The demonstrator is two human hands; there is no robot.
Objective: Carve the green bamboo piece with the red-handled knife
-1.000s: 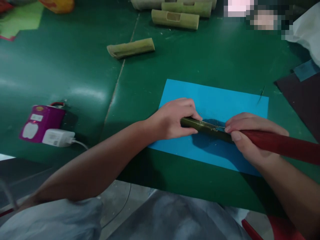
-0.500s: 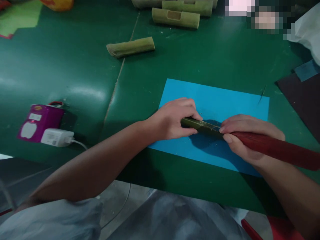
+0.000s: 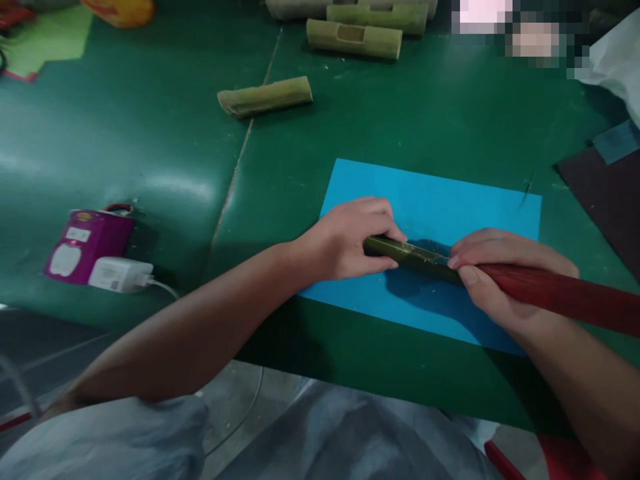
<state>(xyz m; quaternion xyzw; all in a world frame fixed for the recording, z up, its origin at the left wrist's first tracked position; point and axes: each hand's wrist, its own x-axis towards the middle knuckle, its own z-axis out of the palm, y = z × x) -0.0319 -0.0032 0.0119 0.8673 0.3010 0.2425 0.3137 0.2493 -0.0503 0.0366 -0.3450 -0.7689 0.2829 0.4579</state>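
A dark green bamboo piece [image 3: 415, 255] lies on a blue sheet [image 3: 450, 193] on the green table [image 3: 150, 133]. My left hand [image 3: 350, 237] is closed over the bamboo's left end, pressing it down. My right hand [image 3: 500, 277] grips a long red-handled tool [image 3: 565, 293] near its front. The tool's tip rests on top of the bamboo and is mostly hidden by my fingers.
Several pale cut bamboo tubes [image 3: 265, 97] lie at the back of the table, some with a rectangular hole [image 3: 353, 37]. A purple box [image 3: 85, 243] and a white charger [image 3: 120, 275] sit at the left edge. A dark sheet [image 3: 605, 193] lies at the right.
My right hand slid the tool a little left along the bamboo, then back right. The left hand stayed in place.
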